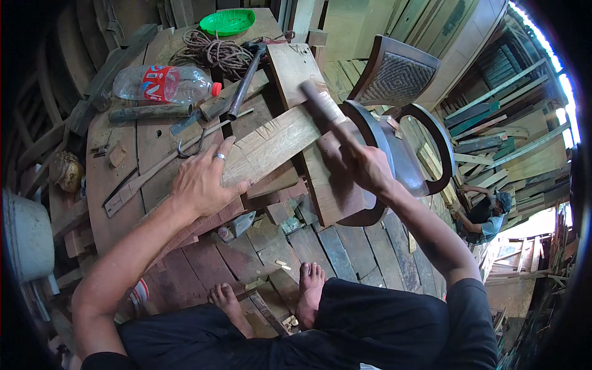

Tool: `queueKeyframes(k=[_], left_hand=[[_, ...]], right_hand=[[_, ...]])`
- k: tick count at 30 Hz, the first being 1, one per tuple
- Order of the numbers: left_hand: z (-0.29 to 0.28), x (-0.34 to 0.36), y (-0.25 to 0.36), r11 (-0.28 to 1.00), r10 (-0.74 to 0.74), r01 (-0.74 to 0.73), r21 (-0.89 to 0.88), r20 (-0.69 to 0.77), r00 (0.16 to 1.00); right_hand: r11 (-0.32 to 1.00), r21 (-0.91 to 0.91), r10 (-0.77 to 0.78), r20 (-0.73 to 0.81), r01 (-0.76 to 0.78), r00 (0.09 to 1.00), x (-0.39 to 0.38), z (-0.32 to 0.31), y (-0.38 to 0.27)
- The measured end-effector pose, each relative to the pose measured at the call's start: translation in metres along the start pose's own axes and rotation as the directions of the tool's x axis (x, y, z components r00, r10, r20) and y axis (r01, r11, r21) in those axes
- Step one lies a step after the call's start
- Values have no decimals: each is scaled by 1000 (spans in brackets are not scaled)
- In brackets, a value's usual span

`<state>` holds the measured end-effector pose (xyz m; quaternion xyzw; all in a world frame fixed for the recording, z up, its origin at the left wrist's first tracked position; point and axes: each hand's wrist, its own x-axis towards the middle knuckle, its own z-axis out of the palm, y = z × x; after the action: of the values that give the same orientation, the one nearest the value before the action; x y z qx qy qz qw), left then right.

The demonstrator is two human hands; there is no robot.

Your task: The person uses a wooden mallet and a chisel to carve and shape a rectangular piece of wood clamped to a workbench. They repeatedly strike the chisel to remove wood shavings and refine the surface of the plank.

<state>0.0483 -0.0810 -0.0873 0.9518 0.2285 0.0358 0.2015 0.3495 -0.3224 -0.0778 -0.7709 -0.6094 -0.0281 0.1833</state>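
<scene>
A pale wooden board [271, 142] slants across the work surface, its far edge notched with several cuts. Its right end rests on another plank [297, 68] lying crosswise. My left hand [206, 176], with a ring on one finger, grips the board's near-left end, thumb along the lower edge and fingers over the top. In my right hand [372, 169] is a machete [327, 114], blurred by motion, held by its handle. Its dark blade points up and left, over the board's right end; whether it touches the wood I cannot tell.
A plastic bottle [166, 84], coiled rope [216, 54], green basket [227, 22], hammer-like tool [245, 86] and handsaw [132, 191] lie on the bench. A chair with a woven back [394, 74] stands at right. Another person [484, 216] sits far right among stacked timber. My bare feet are below.
</scene>
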Motion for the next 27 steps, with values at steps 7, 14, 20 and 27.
queueKeyframes(k=[7, 14, 20, 27], left_hand=[[1, -5, -7, 1000, -4, 4, -1, -4, 1000], [-4, 2, 2, 999, -30, 30, -15, 43, 999], [0, -3, -3, 999, 33, -33, 2, -39, 999], [4, -3, -6, 1000, 11, -11, 7, -7, 1000]], right_hand=[[947, 77, -321, 250, 312, 914, -31, 22, -35], [997, 25, 66, 40, -67, 997, -25, 24, -16], [949, -35, -306, 154, 314, 940, -22, 17, -23], [994, 94, -61, 79, 54, 995, -32, 31, -38]])
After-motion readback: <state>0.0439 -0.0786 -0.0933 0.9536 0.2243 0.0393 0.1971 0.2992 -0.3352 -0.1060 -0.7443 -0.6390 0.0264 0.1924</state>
